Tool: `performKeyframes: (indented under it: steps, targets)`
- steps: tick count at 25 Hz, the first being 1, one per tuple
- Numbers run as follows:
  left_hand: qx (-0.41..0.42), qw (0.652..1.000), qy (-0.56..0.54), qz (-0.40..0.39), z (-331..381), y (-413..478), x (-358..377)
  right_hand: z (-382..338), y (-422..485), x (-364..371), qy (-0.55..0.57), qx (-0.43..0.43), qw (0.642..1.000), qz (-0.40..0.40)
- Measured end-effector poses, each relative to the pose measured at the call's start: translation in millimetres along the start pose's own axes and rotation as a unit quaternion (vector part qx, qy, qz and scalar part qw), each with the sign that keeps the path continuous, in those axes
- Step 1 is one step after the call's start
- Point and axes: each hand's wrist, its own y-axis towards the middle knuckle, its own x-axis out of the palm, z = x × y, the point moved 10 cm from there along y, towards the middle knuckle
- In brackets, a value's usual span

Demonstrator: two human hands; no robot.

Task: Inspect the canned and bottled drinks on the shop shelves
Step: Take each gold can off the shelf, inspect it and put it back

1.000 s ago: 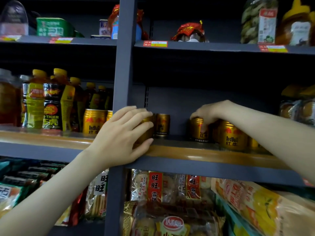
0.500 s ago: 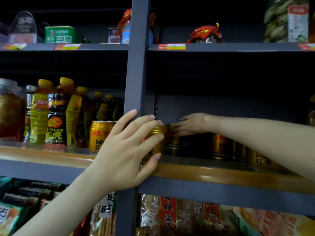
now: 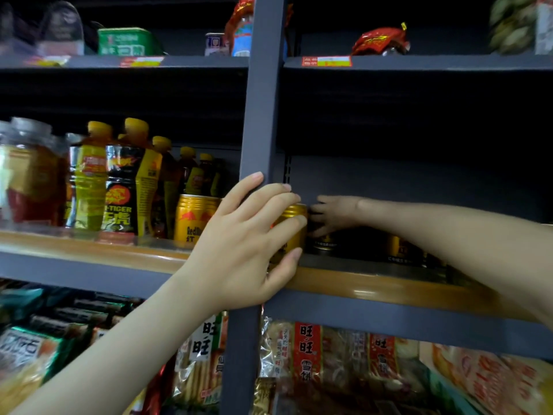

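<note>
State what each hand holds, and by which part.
Left hand grips the gold can round its side. Right hand reaches a darker can behind; its grip cannot be told.

Dark grey shop shelving, three tiers split by an upright post (image 3: 263,115).

The middle shelf (image 3: 374,287), lipped in orange wood across the centre of the frame, carries a big jar (image 3: 27,175) and yellow-capped bottles (image 3: 119,181) at left, a Red Bull can (image 3: 194,217), a gold can (image 3: 294,211) right of the post, then shadowed cans (image 3: 401,250). The top shelf (image 3: 419,62) holds a green tin (image 3: 125,41) and a red-wrapped jar (image 3: 380,40). Snack packets (image 3: 305,354) fill the bottom.
</note>
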Motion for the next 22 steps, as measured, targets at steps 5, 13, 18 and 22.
performKeyframes:
  steps: [5, 13, 18, 22]
  targets:
    - [-0.004, 1.000, -0.004, -0.003, 2, 1, 0, 38, -57, -31, 0.032, 0.071, 0.989, 0.126]
    - [-0.115, 0.992, -0.050, -0.030, 10, 5, -8, 64, -220, -116, 0.156, 0.237, 0.901, 0.329]
    - [-0.272, 0.919, -0.285, -0.002, 50, 8, -42, 44, -297, -160, 0.192, 0.266, 0.857, 0.396]
    - [-0.274, 0.904, -0.320, -0.078, 78, -20, -54, -13, -316, -207, 0.195, 0.191, 0.851, 0.448]
